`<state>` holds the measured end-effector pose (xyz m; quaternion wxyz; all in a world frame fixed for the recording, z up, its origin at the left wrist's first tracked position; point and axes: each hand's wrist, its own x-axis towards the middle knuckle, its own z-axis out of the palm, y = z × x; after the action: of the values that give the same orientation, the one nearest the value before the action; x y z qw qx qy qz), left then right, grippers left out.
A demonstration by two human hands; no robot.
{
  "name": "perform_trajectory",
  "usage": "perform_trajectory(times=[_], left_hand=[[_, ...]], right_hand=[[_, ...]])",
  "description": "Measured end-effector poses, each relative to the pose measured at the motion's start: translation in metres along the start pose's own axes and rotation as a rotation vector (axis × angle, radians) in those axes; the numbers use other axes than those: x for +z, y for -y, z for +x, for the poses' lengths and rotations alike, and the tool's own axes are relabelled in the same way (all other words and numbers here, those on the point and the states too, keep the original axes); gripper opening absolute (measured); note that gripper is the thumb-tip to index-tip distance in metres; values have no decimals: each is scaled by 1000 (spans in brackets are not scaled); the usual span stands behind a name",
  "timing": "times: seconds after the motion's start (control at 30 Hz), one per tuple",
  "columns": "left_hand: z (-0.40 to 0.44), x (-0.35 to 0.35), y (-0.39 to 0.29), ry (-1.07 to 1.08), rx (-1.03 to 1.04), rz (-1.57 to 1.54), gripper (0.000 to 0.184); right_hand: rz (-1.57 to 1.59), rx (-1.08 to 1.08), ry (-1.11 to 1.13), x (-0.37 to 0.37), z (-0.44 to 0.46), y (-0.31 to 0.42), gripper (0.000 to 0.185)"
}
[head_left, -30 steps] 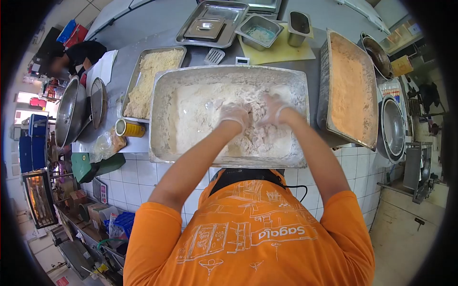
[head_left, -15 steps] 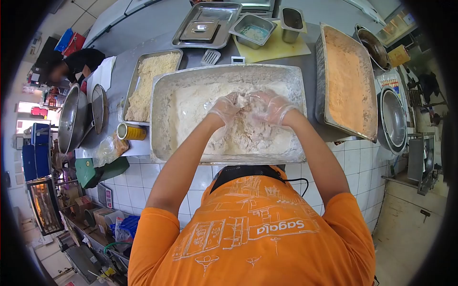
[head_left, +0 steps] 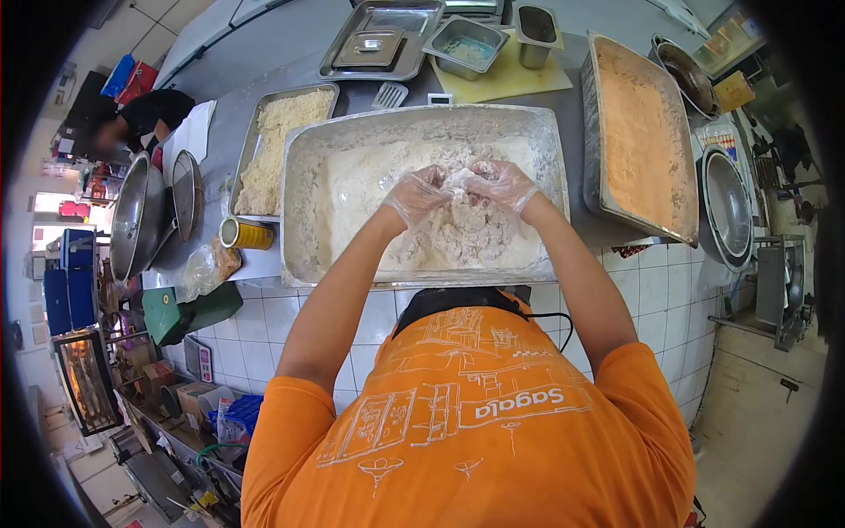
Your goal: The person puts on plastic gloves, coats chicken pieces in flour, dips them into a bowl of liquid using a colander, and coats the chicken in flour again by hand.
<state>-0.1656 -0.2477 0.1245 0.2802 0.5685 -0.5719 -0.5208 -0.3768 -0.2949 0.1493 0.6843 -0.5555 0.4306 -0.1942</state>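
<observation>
A large metal tub of white flour sits in front of me. Both hands are over it in clear plastic gloves dusted with flour. The fingers of my left hand are closed on the left side of a flour-coated piece of food. From the other side, my right hand pinches the same piece, the two sets of fingertips almost meeting. Flour hides what kind of food it is. Below the hands lies a heap of clumpy, floured bits.
A tray of pale crumbs stands left of the tub, with a yellow can near it. To the right is a deep pan of orange powder. Behind are a slotted turner, a small timer and steel containers. Another person is at far left.
Both hands have drawn slightly closer together, the right one moving inward. The floured piece now shows between the fingertips. The whole view has shifted a little.
</observation>
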Motion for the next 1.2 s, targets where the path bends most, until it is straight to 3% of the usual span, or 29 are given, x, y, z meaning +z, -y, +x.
perform_trajectory(times=[0.13, 0.23, 0.33, 0.53, 0.63, 0.73, 0.83, 0.93, 1.03, 1.2], left_hand=[[-7, -7, -14, 48, 45, 191, 25], [-10, -2, -10, 14, 191, 212, 29], [-10, 0, -12, -1, 122, 178, 33], [-1, -1, 16, -99, 185, 213, 33], [-1, -11, 15, -130, 224, 306, 30], [0, -21, 14, -47, 10, 169, 25], [-1, -14, -3, -30, -43, 288, 23], [2, -1, -3, -50, -83, -132, 20], [10, 0, 12, -57, 27, 28, 17], [9, 0, 17, -149, 193, 210, 21]], right_hand=[[24, 75, 15, 2, 4, -3, 28], [-7, 72, -47, 9, 7, -2, 28], [-34, 26, -143, 16, 13, -5, 31], [-248, -52, -266, 28, 33, -22, 36], [-878, -465, -510, 34, 23, -20, 24], [-181, -136, -66, 18, 13, -13, 25], [-254, -25, 165, -5, 21, -21, 36], [-280, -49, -81, -6, 20, -21, 38], [-106, -142, 73, 3, 3, -3, 40], [-92, -96, 85, 3, 10, -16, 40]])
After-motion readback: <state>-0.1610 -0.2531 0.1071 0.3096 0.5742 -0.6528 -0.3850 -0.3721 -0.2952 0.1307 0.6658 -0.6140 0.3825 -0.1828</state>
